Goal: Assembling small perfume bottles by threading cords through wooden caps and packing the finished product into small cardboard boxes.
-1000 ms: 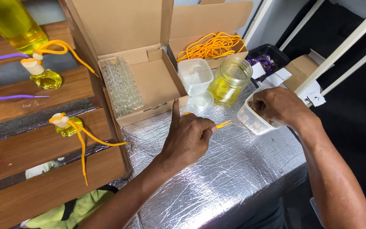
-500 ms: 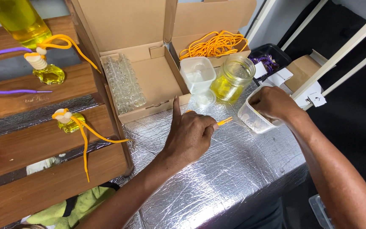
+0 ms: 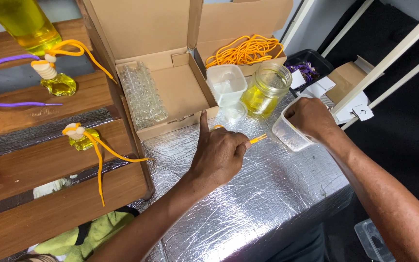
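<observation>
Hands barely shift, I see: left hand point(image 3: 217, 156) still pinches orange cord point(image 3: 257, 139), right hand point(image 3: 309, 118) grips tilted plastic cup point(image 3: 287, 135), hiding its rim.

The left hand point(image 3: 217, 156) hides most of the orange cord point(image 3: 257, 139); the yellow bottle point(image 3: 23, 22) is cut off above.

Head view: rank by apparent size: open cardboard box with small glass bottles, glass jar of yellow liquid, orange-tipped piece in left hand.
1. Open cardboard box, largest by far.
2. Glass jar of yellow liquid.
3. Orange-tipped piece in the left hand, smallest; mostly hidden by fingers.
</observation>
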